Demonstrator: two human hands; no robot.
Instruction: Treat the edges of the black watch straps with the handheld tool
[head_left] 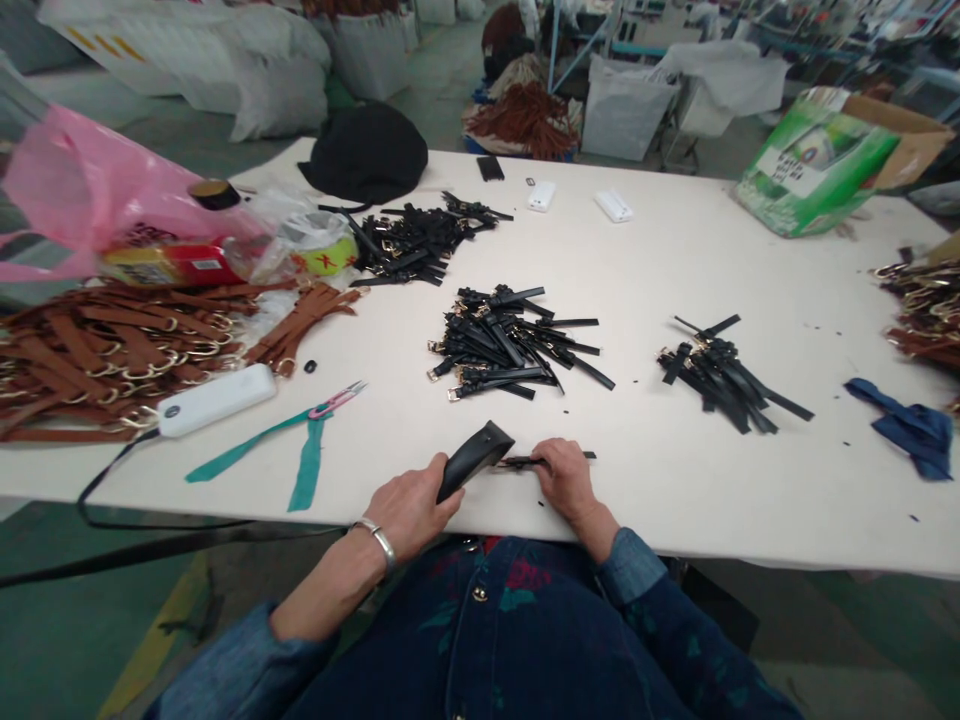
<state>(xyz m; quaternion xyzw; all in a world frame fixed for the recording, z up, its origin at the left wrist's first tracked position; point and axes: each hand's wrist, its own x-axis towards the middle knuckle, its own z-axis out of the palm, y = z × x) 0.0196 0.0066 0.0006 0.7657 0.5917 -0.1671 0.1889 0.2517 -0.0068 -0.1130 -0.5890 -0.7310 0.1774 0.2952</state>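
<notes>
My left hand [412,505], with a silver bracelet at the wrist, is wrapped round a black, slightly curved, bar-shaped object [476,460]. Its broad, squared end points up and right; I cannot make out its kind. Close to that end, my right hand [566,480] pinches a short black strap [517,462] low over the table's front edge. Part of this strap is hidden under the fingers. Just beyond both hands lies a pile of black straps with gold buckles [502,340]. A smaller bunch of black straps [724,375] sits to the right.
On the white table [637,270], brown straps [112,340], a white device with a cord [217,400] and pink-handled thread snips with teal cloth [330,402] lie left. More black straps [412,240] and a black cap [367,150] are behind. A green box [814,165] and blue cloth [911,430] are right.
</notes>
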